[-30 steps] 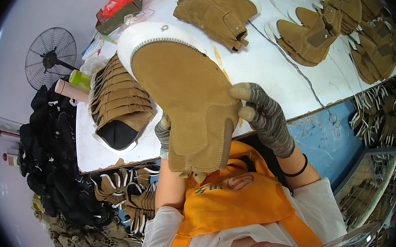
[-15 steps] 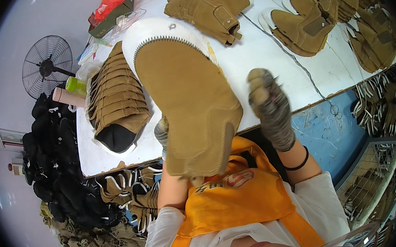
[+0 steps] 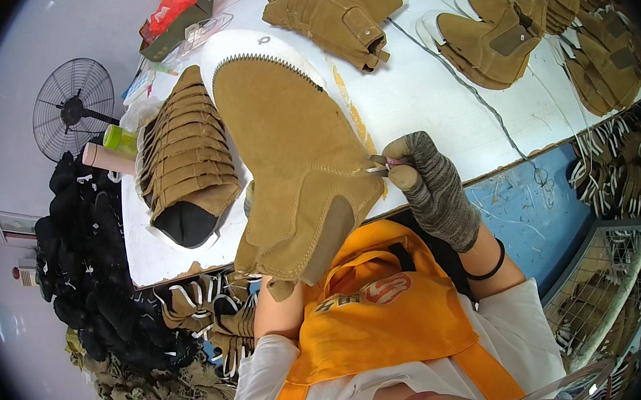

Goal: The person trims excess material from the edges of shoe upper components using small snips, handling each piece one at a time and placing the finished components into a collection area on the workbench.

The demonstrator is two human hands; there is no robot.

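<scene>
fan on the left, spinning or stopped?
Stopped, as far as one still shows. The floor fan shows its grille wires and hub sharply, with no blade blur.

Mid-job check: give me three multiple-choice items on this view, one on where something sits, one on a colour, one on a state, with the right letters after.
1. Where is the fan?
A. on the floor left of the table
B. on the table
C. in the wire basket

2. What colour is the apron?
A. blue
B. orange
C. black

3. What is the right hand doing?
A. lying flat on the table
B. pinching a small tool at the boot seam
C. holding the fan

Answers: 1 A, it stands off the table's left edge. 2 B, plainly orange. 3 B, the gloved fingertips meet on a thin tool against the stitching.
</scene>
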